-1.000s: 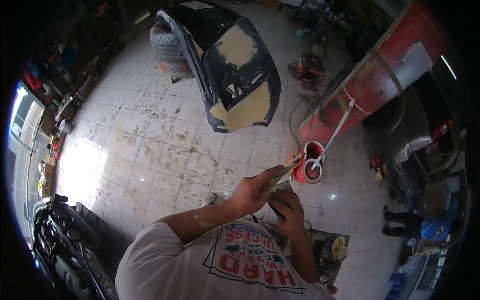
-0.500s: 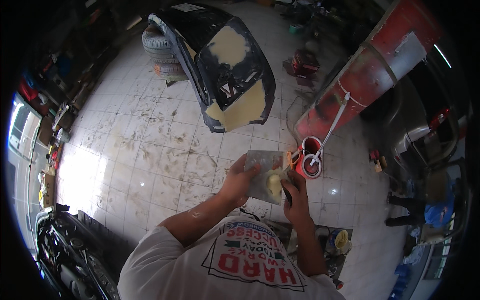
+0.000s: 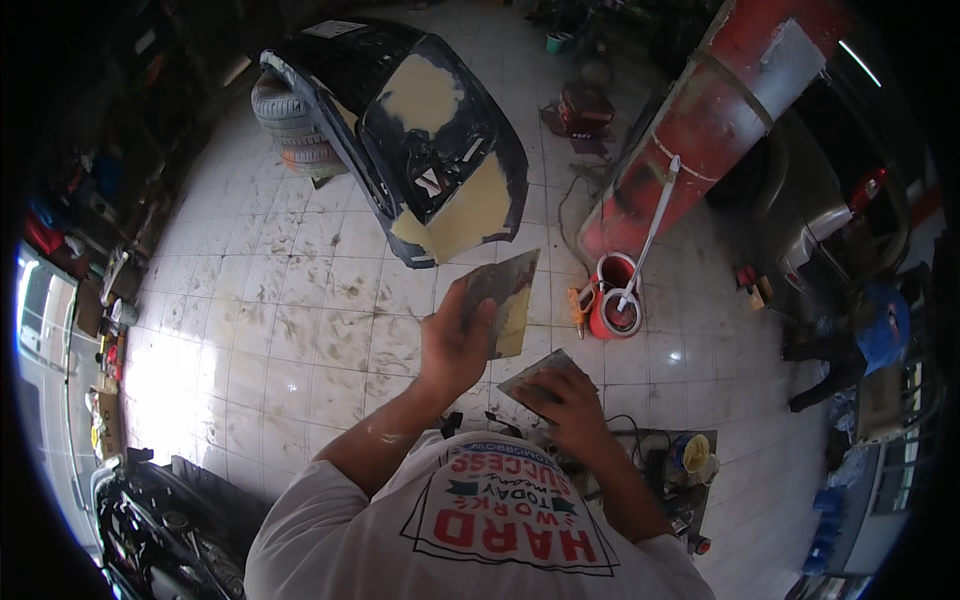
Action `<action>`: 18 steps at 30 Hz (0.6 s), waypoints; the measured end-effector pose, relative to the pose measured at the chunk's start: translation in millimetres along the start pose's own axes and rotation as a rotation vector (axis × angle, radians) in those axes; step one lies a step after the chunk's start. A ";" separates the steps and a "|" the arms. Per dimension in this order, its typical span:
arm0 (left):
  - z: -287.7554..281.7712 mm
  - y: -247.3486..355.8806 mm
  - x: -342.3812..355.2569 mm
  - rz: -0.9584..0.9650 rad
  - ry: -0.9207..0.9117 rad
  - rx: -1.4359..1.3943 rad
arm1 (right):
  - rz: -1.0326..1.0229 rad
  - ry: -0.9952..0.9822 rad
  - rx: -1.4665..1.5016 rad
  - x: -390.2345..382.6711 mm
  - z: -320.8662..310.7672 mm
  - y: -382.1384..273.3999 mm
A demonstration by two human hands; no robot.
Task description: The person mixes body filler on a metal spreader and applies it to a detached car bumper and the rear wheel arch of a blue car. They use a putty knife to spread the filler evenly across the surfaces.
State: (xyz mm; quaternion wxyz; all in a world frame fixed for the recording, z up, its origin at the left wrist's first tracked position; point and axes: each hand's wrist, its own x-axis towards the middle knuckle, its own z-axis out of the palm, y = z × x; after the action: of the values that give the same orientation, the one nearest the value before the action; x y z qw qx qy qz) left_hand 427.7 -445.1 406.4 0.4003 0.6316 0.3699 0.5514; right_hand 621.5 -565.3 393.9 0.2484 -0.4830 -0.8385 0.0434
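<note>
My left hand [image 3: 458,345] is closed on a thin grey mixing plate [image 3: 506,281], tilted up on edge with pale yellow body filler [image 3: 513,325] smeared on its face. Lower and to the right, my right hand [image 3: 572,408] grips a flat grey filler spreader [image 3: 522,379], its fingers laid across the blade. The two tools are apart. Beyond them a black car bumper [image 3: 512,160] stands against stacked tyres [image 3: 285,112], with large smooth patches of yellow filler on its surface.
A red pillar [image 3: 690,150] rises at the right, with a white pipe [image 3: 655,230] leading down to red containers [image 3: 612,322] on the tiled floor. An open filler can [image 3: 692,453] sits near my right elbow. A person in blue [image 3: 882,325] is at far right; car parts [image 3: 170,530] lie lower left.
The plate has tilted from nearly flat to steep and moved away from me. My right hand has drawn back from it, and its spreader now shows. The person at right has shifted upward in view.
</note>
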 end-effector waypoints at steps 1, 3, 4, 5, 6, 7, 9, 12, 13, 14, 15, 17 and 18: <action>-1.8 1.7 0.1 -0.030 -0.074 0.023 | 0.101 0.066 0.006 -0.6 -4.5 2.4; -3.5 7.1 -4.8 -0.141 -0.136 0.090 | 0.173 0.277 0.024 -0.4 -8.3 4.1; -3.3 10.5 -7.8 -0.042 -0.207 0.139 | 0.221 0.267 0.002 0.4 -8.9 3.8; -2.3 14.3 -10.3 0.192 -0.256 0.079 | 0.156 0.196 0.015 1.4 -8.4 2.9; -4.1 16.1 -7.0 0.085 -0.221 0.137 | 0.147 0.165 0.053 3.5 -6.5 0.2; -4.1 19.1 -6.5 0.083 -0.216 0.164 | 0.170 0.068 0.084 6.6 -3.1 -2.3; -9.8 20.1 7.4 0.036 -0.109 0.030 | 0.107 0.096 0.010 9.3 -1.9 -5.7; -13.1 26.5 9.5 0.016 -0.246 0.105 | 0.125 0.261 0.011 10.7 -7.4 -3.3; -13.0 28.6 7.4 -0.050 -0.309 0.147 | 0.213 0.297 0.044 9.6 -14.8 2.5; -10.2 30.8 4.1 0.055 -0.356 0.128 | 0.167 0.239 -0.015 11.8 -13.8 3.5; -7.6 34.6 -3.2 -0.024 -0.430 0.196 | 0.254 0.247 -0.028 12.2 -16.8 7.1; -4.1 34.3 -3.7 0.081 -0.229 0.172 | 0.132 0.209 0.027 14.9 -12.3 8.1; -3.8 32.9 -2.0 0.142 -0.184 0.126 | 0.089 0.106 0.038 16.0 -8.2 8.3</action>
State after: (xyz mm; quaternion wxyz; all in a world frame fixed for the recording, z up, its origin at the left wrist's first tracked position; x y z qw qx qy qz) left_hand 424.6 -459.9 435.9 0.3521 0.7278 0.3201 0.4939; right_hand 625.2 -549.0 404.4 0.2992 -0.5169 -0.8008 0.0447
